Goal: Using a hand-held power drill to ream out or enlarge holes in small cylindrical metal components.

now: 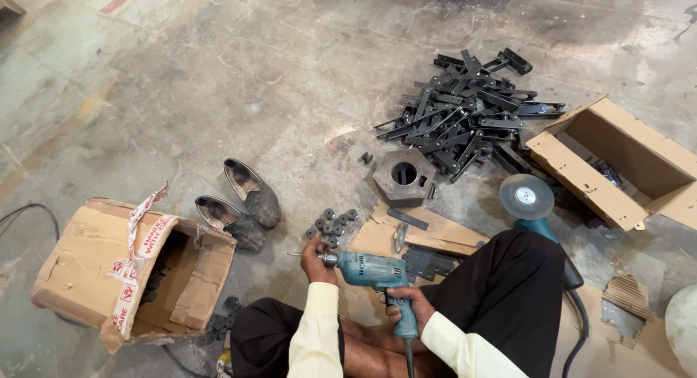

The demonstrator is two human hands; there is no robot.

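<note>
Teal electric drill: right hand grip wrapped round its handle. Left hand grip pinching the chuck. Small black rollers on the floor just beside.

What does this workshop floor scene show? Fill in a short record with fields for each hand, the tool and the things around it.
Left hand: at the drill's chuck end
Right hand: gripping the handle
Tool: blue electric drill
Near left hand: small black round parts
Ahead: hexagonal metal block, pile of black brackets
Sides: torn cardboard box, open carton, pair of shoes, angle grinder
</note>
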